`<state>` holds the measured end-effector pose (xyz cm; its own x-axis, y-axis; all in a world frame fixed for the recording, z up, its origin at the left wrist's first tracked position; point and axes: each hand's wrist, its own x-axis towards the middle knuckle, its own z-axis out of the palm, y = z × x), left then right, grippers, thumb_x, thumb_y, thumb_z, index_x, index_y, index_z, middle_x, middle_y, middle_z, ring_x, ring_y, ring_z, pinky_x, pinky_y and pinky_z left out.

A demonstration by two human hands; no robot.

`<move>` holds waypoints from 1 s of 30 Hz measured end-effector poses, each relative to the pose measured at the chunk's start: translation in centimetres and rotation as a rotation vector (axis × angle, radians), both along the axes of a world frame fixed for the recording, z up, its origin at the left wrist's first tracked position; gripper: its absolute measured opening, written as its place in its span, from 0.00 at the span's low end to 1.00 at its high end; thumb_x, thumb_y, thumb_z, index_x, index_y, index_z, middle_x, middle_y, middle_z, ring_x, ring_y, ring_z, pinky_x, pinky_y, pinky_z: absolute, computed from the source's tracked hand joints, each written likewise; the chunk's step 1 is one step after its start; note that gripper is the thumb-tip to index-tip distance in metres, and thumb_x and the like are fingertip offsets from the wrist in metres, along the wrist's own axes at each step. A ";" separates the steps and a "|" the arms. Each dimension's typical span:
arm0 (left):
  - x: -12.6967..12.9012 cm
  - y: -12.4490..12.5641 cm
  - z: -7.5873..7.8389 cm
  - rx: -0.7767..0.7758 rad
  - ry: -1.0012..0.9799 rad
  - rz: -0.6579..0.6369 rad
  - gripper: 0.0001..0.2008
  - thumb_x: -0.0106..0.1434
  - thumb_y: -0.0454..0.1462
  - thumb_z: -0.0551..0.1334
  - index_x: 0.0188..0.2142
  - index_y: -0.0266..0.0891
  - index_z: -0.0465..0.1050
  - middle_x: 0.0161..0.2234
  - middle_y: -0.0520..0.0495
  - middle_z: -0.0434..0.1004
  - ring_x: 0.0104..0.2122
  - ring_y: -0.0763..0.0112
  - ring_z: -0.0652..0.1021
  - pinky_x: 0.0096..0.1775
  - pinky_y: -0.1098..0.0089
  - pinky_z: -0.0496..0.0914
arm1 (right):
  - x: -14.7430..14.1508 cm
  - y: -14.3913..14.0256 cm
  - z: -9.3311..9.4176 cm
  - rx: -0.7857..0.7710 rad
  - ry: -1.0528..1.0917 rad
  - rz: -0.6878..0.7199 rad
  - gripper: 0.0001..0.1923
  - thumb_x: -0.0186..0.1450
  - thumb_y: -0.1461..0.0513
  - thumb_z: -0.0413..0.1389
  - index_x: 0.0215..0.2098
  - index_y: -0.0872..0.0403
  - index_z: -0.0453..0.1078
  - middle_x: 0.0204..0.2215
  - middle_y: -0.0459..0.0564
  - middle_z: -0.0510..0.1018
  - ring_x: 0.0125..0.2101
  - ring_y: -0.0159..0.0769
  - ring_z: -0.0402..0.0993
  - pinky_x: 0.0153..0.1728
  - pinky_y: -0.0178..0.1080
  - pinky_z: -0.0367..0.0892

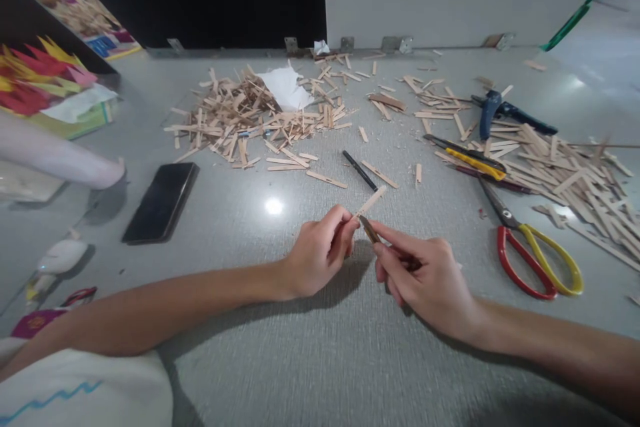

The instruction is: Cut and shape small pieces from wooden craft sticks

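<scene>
The left hand (320, 250) pinches a slim, pale wooden stick (373, 201) between thumb and fingers above the grey textured table (280, 373); the stick slants away to the right. The right hand (425, 280) grips a narrow brownish-gold tool (370, 231), its dark tip at the stick near the left fingertips (whether it touches the wood, I cannot tell). To the right lie metal scissors (509, 217) with red and yellow handle loops; to the left, a black rectangular phone (161, 203). Just beyond the stick rests a thin black pen (360, 171). Farther right, a yellow-and-black utility knife (473, 160) lies beside a heap of pale wooden strips (565, 167). Behind, crumpled white paper (287, 87) tops a loose pile of short wooden pieces (225, 113).
</scene>
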<state>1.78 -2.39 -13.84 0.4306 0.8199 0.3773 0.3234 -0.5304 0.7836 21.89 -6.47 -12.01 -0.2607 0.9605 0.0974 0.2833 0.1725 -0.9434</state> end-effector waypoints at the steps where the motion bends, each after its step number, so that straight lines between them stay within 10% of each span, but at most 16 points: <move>1: 0.1 -0.1 0.3 -0.091 -0.027 -0.023 0.14 0.82 0.39 0.52 0.36 0.42 0.63 0.21 0.59 0.72 0.17 0.80 0.69 0.23 0.78 0.64 | 0.0 0.0 -0.2 0.013 0.011 -0.015 0.22 0.76 0.62 0.54 0.63 0.62 0.78 0.20 0.40 0.73 0.11 0.23 0.62 0.12 0.27 0.61; 13: 0.8 1.0 1.4 -0.969 -0.401 -0.290 0.22 0.76 0.54 0.60 0.35 0.39 0.73 0.18 0.54 0.70 0.16 0.76 0.68 0.17 0.77 0.62 | 0.4 0.6 -1.1 0.594 -0.354 -0.128 0.17 0.77 0.67 0.54 0.57 0.67 0.81 0.20 0.46 0.82 0.13 0.26 0.68 0.16 0.29 0.65; 20: 0.7 1.1 1.2 -1.135 -0.578 -0.273 0.19 0.72 0.50 0.68 0.34 0.37 0.75 0.19 0.55 0.70 0.16 0.80 0.66 0.17 0.79 0.60 | 0.5 0.9 -1.2 0.659 -0.405 -0.120 0.18 0.79 0.66 0.51 0.55 0.69 0.81 0.21 0.47 0.84 0.12 0.26 0.67 0.16 0.30 0.65; 30: 0.6 1.8 1.5 -0.958 -0.552 -0.125 0.21 0.62 0.52 0.77 0.38 0.34 0.81 0.30 0.50 0.81 0.20 0.78 0.76 0.20 0.77 0.72 | 1.1 1.4 -1.0 0.636 -0.377 -0.121 0.17 0.77 0.68 0.54 0.55 0.67 0.81 0.20 0.45 0.82 0.11 0.24 0.65 0.15 0.28 0.64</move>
